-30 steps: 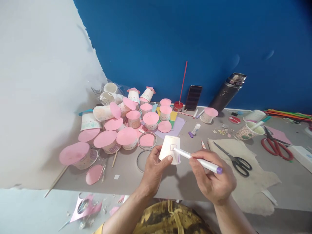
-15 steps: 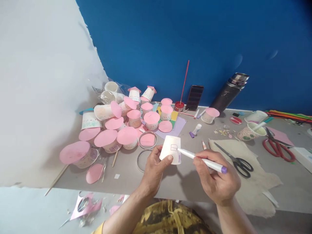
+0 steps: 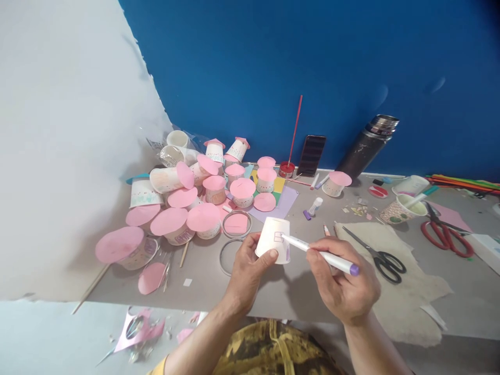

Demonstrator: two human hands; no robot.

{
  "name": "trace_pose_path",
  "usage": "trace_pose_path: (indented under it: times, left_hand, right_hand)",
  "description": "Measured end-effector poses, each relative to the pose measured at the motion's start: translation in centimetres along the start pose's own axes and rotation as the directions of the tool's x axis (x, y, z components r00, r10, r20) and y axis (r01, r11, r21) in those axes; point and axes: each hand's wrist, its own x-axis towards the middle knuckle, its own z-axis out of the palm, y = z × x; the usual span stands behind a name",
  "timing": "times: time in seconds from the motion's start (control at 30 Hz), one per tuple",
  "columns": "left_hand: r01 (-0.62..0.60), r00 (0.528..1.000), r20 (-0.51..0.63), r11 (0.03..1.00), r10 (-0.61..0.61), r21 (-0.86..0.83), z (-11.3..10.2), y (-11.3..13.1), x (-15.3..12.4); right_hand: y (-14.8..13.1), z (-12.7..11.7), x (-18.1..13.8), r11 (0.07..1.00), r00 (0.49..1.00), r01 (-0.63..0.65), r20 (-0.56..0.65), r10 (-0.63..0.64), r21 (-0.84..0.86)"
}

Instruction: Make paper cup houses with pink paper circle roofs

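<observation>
In the head view, an upturned white paper cup (image 3: 272,240) is held at the near middle of the tabletop (image 3: 203,278), base up and tilted a little. Whether its rim rests on the surface cannot be told. The cup is grasped by the left hand (image 3: 246,271), with the thumb laid on the near wall and the fingers wrapped behind it. A white marker (image 3: 318,254) with a purple end is pinched in the right hand (image 3: 344,286) in a writing grip. Its tip is set against the cup's side, touching a small purple rectangle (image 3: 278,237) that is drawn there. A second purple mark is seen lower on the wall, near the rim.

The step in hand is judged to be the drawing of outlines on the cup's wall. For a further stroke, the thin wall needs to be braced from behind so that it is not dented. Only light pressure is called for, since the tip can slip on the curved surface. A fresh part of the wall can be reached only if the cup is turned in the left hand.

Cups topped with pink paper discs (image 3: 203,219) are crowded to the left, well apart from both hands. Black scissors (image 3: 377,254) lie on a pale sheet (image 3: 402,294) near the right hand.
</observation>
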Motion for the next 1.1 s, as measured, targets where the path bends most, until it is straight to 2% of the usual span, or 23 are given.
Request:
trace_pose_path:
  times: [0.3, 0.43, 0.53, 0.6, 0.73, 0.87, 0.97, 1.03, 1.1]
  left_hand:
    - [0.006, 1.0, 0.011, 1.0, -0.006, -0.004, 0.1, 0.2, -0.1]
    - [0.01, 1.0, -0.007, 0.997, -0.01, -0.073, 0.3, 0.4, -0.1]
    - [0.082, 0.995, 0.073, 0.977, -0.069, -0.196, 0.3, 0.5, 0.1]
    - [0.172, 0.98, 0.144, 0.949, -0.138, -0.265, 0.3, 0.6, 0.1]
    - [0.34, 0.92, 0.301, 0.896, -0.253, -0.286, 0.1, 0.9, 0.0]
    - [0.416, 0.858, 0.415, 0.883, -0.302, -0.219, 0.0, 1.1, -0.1]
    - [0.423, 0.845, 0.431, 0.889, -0.316, -0.178, 0.2, 1.1, 0.0]
    - [0.403, 0.85, 0.43, 0.902, -0.305, -0.156, 0.4, 1.1, 0.1]
    - [0.376, 0.859, 0.424, 0.915, -0.286, -0.145, 0.6, 1.1, 0.0]
  right_hand:
    - [-0.2, -0.4, -0.4, 1.0, 0.999, 0.009, 0.032, -0.009, 0.007]
    - [0.3, -0.6, -1.2, 0.997, 0.991, -0.037, -0.129, 0.045, 0.061]
    - [0.9, -0.6, -2.0, 0.994, 0.964, -0.09, -0.247, 0.101, 0.057]
    - [1.2, -0.6, -2.4, 0.981, 0.95, -0.164, -0.252, 0.186, 0.105]
    - [1.9, -0.2, -2.4, 0.894, 0.903, -0.367, -0.133, 0.409, 0.257]
    - [2.9, 0.2, -1.6, 0.746, 0.812, -0.556, 0.048, 0.582, 0.367]
    - [3.6, 0.3, -0.8, 0.635, 0.757, -0.643, 0.232, 0.61, 0.428]
    - [3.9, 0.2, -0.2, 0.602, 0.729, -0.683, 0.333, 0.598, 0.414]
    - [3.9, 0.0, 0.2, 0.593, 0.706, -0.708, 0.385, 0.594, 0.384]
